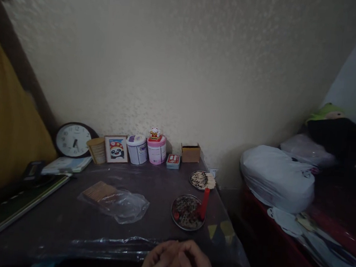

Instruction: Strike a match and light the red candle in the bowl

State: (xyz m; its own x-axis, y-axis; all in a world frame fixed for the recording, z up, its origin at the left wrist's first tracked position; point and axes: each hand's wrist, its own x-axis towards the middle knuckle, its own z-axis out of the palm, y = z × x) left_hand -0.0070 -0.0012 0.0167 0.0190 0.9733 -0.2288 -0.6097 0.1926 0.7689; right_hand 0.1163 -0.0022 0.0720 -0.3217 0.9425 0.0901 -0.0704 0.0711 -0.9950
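Holding our left hand (157, 262) and right hand (196, 264) together, fingers curled close, we cannot tell what is inside. We should grip gently, low and steady, with the red candle (204, 203) on its dish (177, 220) just beyond our fingertips.

Far row on surface (64, 223), left to right: clock (73, 139), panda picture (116, 149), two tins (137, 149), card pack (173, 161), cardboard box (190, 153). Centre: clear bag (122, 205). Right: red candle (204, 203) on round tray (186, 213), matchstick dish (201, 180).
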